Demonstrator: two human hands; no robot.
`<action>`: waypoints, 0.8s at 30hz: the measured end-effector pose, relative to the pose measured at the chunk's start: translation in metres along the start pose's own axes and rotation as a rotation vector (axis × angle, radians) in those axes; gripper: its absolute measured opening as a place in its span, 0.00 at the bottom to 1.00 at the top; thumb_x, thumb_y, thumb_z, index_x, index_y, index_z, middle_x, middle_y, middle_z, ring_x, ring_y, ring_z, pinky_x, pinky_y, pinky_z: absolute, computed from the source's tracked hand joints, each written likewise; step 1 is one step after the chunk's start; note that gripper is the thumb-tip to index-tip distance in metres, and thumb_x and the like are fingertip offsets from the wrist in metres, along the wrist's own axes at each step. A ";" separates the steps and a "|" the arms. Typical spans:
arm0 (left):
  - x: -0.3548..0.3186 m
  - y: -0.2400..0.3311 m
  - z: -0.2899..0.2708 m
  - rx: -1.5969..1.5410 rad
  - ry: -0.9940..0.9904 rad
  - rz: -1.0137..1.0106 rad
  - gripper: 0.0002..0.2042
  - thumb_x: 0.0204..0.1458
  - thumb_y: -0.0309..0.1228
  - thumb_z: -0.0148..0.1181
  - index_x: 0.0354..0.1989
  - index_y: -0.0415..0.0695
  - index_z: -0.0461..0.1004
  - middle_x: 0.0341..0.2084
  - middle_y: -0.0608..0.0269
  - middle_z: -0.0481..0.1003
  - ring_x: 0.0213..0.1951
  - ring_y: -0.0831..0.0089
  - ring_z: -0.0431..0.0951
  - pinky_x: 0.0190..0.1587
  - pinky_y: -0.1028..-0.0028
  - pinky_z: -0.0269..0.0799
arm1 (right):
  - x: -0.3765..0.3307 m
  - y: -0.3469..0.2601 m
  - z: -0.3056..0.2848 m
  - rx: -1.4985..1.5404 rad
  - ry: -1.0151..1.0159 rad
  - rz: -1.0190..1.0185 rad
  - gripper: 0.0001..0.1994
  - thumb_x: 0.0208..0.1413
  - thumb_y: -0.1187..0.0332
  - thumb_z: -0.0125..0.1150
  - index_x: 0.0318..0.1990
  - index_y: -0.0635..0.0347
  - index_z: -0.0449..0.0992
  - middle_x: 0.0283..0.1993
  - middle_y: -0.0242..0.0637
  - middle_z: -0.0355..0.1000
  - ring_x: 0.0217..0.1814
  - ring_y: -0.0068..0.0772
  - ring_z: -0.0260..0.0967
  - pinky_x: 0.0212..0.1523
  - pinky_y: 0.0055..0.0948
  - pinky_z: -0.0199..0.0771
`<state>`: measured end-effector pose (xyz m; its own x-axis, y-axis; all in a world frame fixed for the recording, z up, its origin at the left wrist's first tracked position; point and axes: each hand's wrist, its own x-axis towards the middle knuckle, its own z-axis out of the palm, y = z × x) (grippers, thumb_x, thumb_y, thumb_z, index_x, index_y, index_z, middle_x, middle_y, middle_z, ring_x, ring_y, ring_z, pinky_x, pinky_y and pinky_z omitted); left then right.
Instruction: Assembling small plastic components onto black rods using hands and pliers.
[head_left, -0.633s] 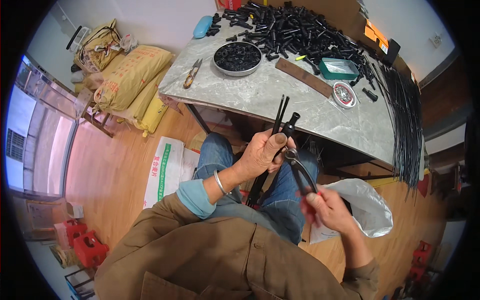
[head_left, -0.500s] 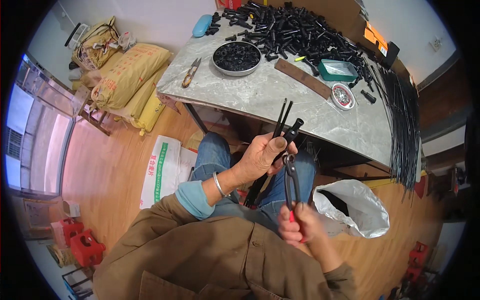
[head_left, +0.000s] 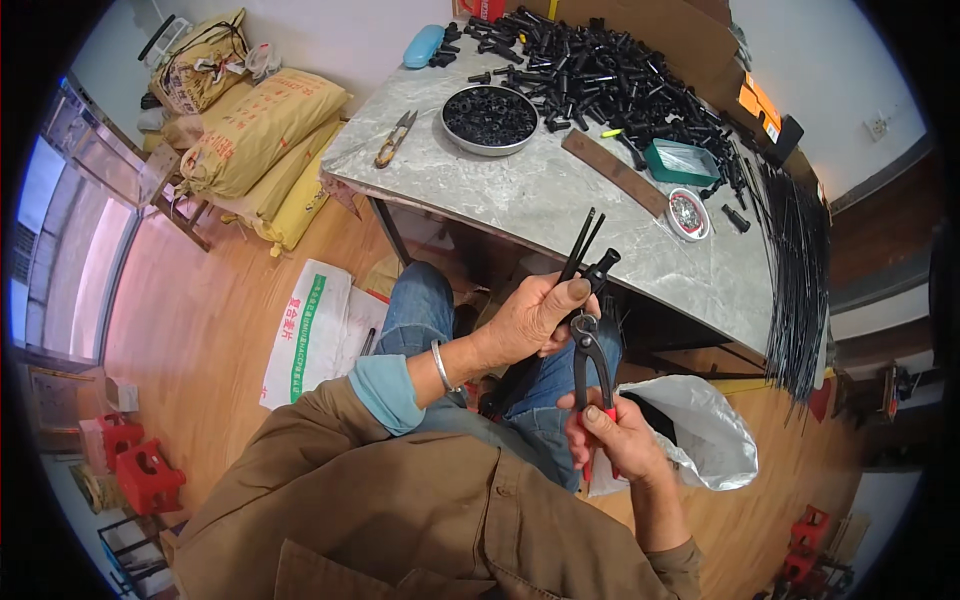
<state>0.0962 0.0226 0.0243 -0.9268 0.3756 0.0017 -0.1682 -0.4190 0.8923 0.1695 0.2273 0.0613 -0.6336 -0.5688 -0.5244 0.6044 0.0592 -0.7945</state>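
Well, the big grey bench [head_left: 480, 190] stands with a seated person's knees [head_left: 418, 300] at its edge.
A heap of black parts [head_left: 610, 80] sprawls over its far side, long black wires [head_left: 797, 280] hang off its right end, and a silvery bag [head_left: 715, 430] gapes beside the person's right leg. Near the heap sits a round dish [head_left: 490, 152] of small black pieces. Over the lap I see black pincers [head_left: 586, 343]; the right hand [head_left: 622, 438] is wrapped around their red handles, thumb on top. The left hand [head_left: 535, 315] is closed round a black tube [head_left: 598, 268] and two thin black rods [head_left: 579, 245], all sticking up past its thumb. The pincers' head sits right by those fingers, under the tube; from here I can't tell what it bites.
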 end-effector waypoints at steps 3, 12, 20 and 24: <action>-0.001 0.002 -0.003 0.014 -0.049 -0.024 0.30 0.57 0.60 0.47 0.35 0.39 0.73 0.13 0.72 0.63 0.14 0.86 0.60 0.16 0.83 0.53 | 0.012 0.018 0.003 0.159 -0.057 -0.021 0.19 0.63 0.53 0.51 0.43 0.63 0.67 0.24 0.32 0.61 0.22 0.26 0.61 0.25 0.27 0.67; 0.008 0.002 -0.007 0.010 -0.021 -0.031 0.30 0.58 0.59 0.46 0.34 0.38 0.73 0.12 0.72 0.61 0.13 0.85 0.59 0.15 0.82 0.53 | 0.031 0.025 0.013 0.052 0.058 -0.031 0.21 0.62 0.48 0.51 0.32 0.58 0.62 0.18 0.28 0.54 0.16 0.22 0.52 0.16 0.26 0.59; 0.027 -0.006 -0.013 -0.001 0.076 -0.037 0.25 0.61 0.53 0.47 0.32 0.38 0.71 0.12 0.70 0.62 0.11 0.83 0.60 0.14 0.80 0.53 | 0.049 0.025 -0.008 -0.150 0.201 -0.067 0.15 0.63 0.59 0.54 0.29 0.61 0.65 0.19 0.33 0.61 0.17 0.29 0.60 0.19 0.29 0.63; 0.044 -0.015 -0.038 -0.093 0.191 -0.077 0.24 0.62 0.52 0.46 0.35 0.38 0.68 0.12 0.72 0.59 0.12 0.84 0.58 0.14 0.80 0.54 | 0.077 -0.023 -0.063 -1.341 0.747 -0.930 0.04 0.52 0.74 0.59 0.35 0.61 0.71 0.28 0.41 0.70 0.28 0.44 0.69 0.28 0.38 0.68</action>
<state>0.0451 0.0145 -0.0062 -0.9552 0.2497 -0.1587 -0.2632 -0.4725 0.8411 0.0766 0.2343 0.0198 -0.7940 -0.3691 0.4831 -0.5648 0.7419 -0.3614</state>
